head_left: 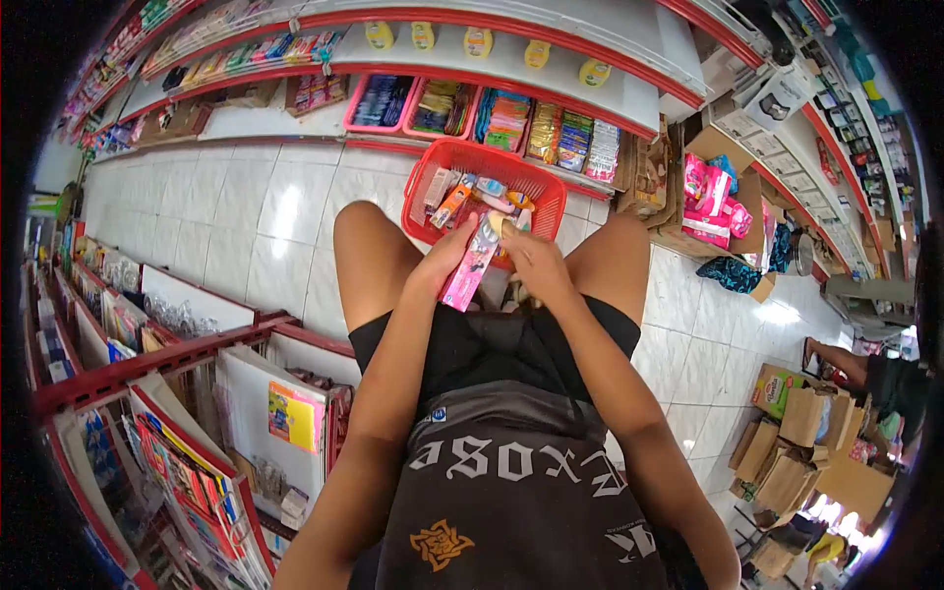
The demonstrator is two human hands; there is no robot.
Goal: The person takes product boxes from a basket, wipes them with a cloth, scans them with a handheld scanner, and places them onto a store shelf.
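My left hand [447,260] is closed around a narrow pink box [464,283] with printed pictures, held tilted between my knees. Over the box's upper end, the fingers of my right hand [531,261] are pinched on a small pale yellow piece [501,227] whose kind I cannot make out. It lies against the box. Just beyond both hands sits a red plastic basket [555,187] on the floor. Inside it are several small packages, among them an orange box [453,205] and a pale pink package [495,203].
Shelves ahead carry yellow bottles [478,42] above pink trays [376,102] of sachets. To the right, a cardboard box [752,211] holds pink packs [710,197]. Red-framed racks [197,369] stand at left. Another person's leg [838,362] and cardboard cartons [806,418] are at far right.
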